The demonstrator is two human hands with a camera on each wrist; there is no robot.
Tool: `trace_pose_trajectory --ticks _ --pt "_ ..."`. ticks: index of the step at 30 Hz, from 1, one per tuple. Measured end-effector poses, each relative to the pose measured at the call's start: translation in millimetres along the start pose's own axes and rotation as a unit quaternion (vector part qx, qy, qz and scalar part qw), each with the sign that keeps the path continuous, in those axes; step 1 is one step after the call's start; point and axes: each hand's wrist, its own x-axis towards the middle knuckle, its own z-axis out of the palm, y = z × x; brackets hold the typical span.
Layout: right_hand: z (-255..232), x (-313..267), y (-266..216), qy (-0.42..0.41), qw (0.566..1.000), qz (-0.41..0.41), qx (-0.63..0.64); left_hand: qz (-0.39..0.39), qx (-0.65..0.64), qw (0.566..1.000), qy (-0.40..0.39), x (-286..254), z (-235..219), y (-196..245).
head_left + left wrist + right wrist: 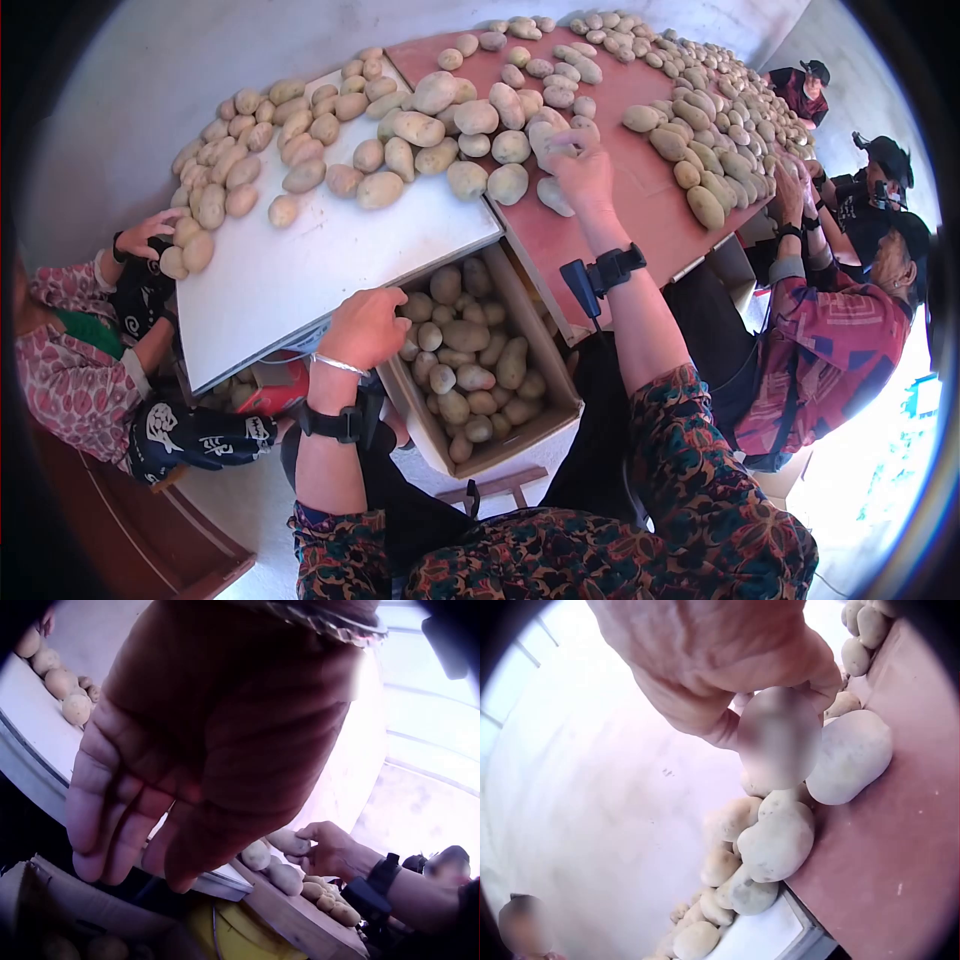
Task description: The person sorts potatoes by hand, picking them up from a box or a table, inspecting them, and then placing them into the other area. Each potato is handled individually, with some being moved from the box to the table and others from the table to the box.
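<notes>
My right hand [572, 150] reaches over the reddish board [640, 200] and pinches a pale potato [550, 133] at the edge of a heap. In the right wrist view the fingers [727, 727] curl round that potato [780, 742], just above other potatoes [780, 840]. My left hand [365, 325] hovers at the near edge of the white board [330, 250], above a cardboard box [560, 400] full of potatoes [470, 350]. In the left wrist view its palm [195, 750] faces the camera, fingers [97, 825] loose and holding nothing.
Potatoes lie in heaps across both boards [300, 130]. A person at the left [70, 350] has a hand on potatoes at the white board's corner. More people [830, 330] sit along the right side of the reddish board.
</notes>
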Motion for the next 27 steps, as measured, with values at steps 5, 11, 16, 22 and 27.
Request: trace_pose_trajectory --ticks 5,11,16,22,27 --pt "-18 -7 -27 -0.046 0.948 0.045 0.311 0.005 -0.008 1.000 0.010 2 -3 -3" --pt "-40 -37 -63 -0.325 0.930 0.032 0.166 0.006 -0.009 1.000 0.013 4 0 -7" --pt "-34 -58 -74 -0.428 0.897 -0.056 0.090 0.002 -0.007 1.000 0.014 7 0 -5" --pt "-22 -66 -68 -0.473 0.878 -0.042 0.056 -0.014 -0.010 1.000 0.001 8 -4 5" --pt "-17 -46 -50 -0.315 0.948 0.008 0.048 -0.013 0.002 1.000 0.010 6 -5 2"
